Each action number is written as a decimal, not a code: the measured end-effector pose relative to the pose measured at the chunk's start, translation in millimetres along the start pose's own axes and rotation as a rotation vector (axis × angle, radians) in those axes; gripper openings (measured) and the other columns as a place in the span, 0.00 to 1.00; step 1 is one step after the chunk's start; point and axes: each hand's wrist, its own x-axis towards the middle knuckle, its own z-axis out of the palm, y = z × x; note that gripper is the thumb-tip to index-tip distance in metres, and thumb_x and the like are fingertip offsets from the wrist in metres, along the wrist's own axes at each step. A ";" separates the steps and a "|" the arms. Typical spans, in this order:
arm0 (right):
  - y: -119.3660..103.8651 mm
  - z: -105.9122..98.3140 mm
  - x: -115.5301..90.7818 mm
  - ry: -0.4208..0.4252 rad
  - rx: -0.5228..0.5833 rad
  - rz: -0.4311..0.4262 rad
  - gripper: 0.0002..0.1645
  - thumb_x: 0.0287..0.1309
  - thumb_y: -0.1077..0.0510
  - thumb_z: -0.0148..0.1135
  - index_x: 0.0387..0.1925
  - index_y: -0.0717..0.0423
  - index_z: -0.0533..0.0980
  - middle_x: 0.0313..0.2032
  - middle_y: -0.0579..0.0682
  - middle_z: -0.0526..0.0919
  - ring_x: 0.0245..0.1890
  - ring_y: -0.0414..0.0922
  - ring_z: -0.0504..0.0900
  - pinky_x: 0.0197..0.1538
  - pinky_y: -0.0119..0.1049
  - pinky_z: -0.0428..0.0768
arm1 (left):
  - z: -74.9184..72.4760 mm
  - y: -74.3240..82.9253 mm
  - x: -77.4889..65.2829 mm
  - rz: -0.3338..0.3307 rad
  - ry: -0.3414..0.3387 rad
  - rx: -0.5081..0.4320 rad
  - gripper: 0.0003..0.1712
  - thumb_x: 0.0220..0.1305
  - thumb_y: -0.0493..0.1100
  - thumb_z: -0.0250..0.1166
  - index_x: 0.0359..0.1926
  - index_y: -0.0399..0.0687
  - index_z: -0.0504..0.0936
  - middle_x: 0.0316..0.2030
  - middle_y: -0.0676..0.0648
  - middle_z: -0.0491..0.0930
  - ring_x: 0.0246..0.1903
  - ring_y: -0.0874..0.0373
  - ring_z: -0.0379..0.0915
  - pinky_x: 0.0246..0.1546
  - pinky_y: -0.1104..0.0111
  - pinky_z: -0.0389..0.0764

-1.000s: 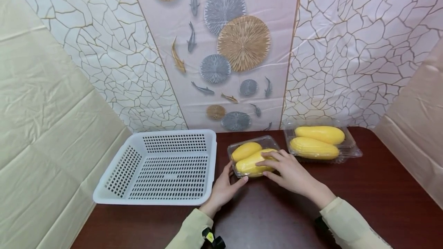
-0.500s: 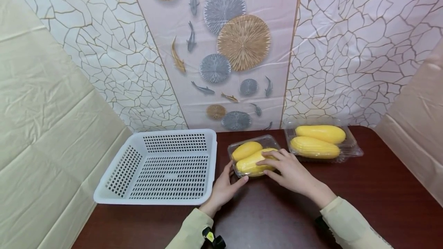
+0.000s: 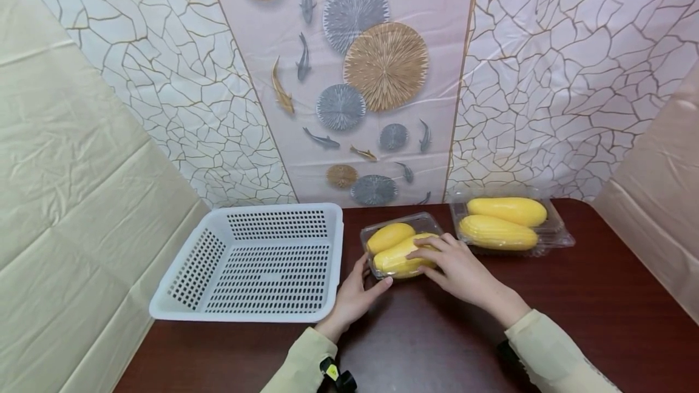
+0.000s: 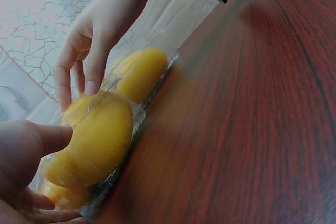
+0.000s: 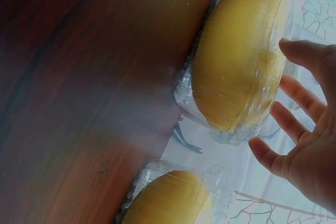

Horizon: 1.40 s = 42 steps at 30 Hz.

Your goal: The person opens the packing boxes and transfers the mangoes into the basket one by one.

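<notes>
White slotted basket [image 3: 246,318] sits just L of the L grip [image 3: 351,304], its near R corner right by that wrist, touching or not unclear. 2nd clear pack [image 3: 558,239], w/ two yellow fruits [image 3: 498,233] in it, lies beyond & R of the R grip [image 3: 461,272]. Patterned backdrop [image 3: 546,77] rises past both grips, at the far edge of the desk [image 3: 415,344]. Wrist cam [image 3: 345,382] on a black strap is behind the L grip, at the cuff. R grip partly blocks the head view of the front clear pack [image 3: 427,222], hiding its R end. L grip's pose: reaching fwd, thumb along the pack's near edge, other fingers at its L side; loose, touching, not clenched. R grip comes in from near R, back of hand up, fingers spread & slightly bent over the lid; not clasped, exact contact of each tip hard to tell. Front pack is btwn the two grips on the desk; its two oblong fruits [image 3: 390,238] lie side by side, long axes slanting from the L grip's fingers away & R, twd just past the R grip's fingertips.
</notes>
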 end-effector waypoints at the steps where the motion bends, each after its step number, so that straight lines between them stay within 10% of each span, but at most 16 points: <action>1: 0.5 0.4 1.0 0.006 -0.006 0.002 0.20 0.59 0.58 0.73 0.54 0.45 0.83 0.57 0.51 0.81 0.51 0.52 0.76 0.47 0.58 0.75 | -0.1 -0.4 0.2 0.003 0.001 -0.003 0.50 0.65 0.55 0.69 0.77 0.39 0.55 0.69 0.35 0.66 0.67 0.42 0.65 0.65 0.49 0.68; 30: 4.3 6.5 12.2 -0.038 -0.029 0.091 0.26 0.57 0.42 0.73 0.57 0.42 0.81 0.54 0.46 0.78 0.51 0.50 0.73 0.49 0.60 0.70 | 1.3 -5.9 3.1 0.027 -0.003 -0.026 0.46 0.67 0.49 0.68 0.77 0.38 0.55 0.70 0.33 0.65 0.68 0.40 0.64 0.67 0.49 0.66; 42: -2.8 21.0 24.1 -0.001 -0.259 -0.057 0.25 0.61 0.47 0.67 0.54 0.55 0.78 0.49 0.56 0.76 0.51 0.56 0.76 0.54 0.58 0.75 | -1.1 -1.6 0.8 0.000 -0.011 -0.077 0.47 0.68 0.50 0.67 0.78 0.37 0.52 0.71 0.33 0.62 0.69 0.39 0.61 0.69 0.47 0.62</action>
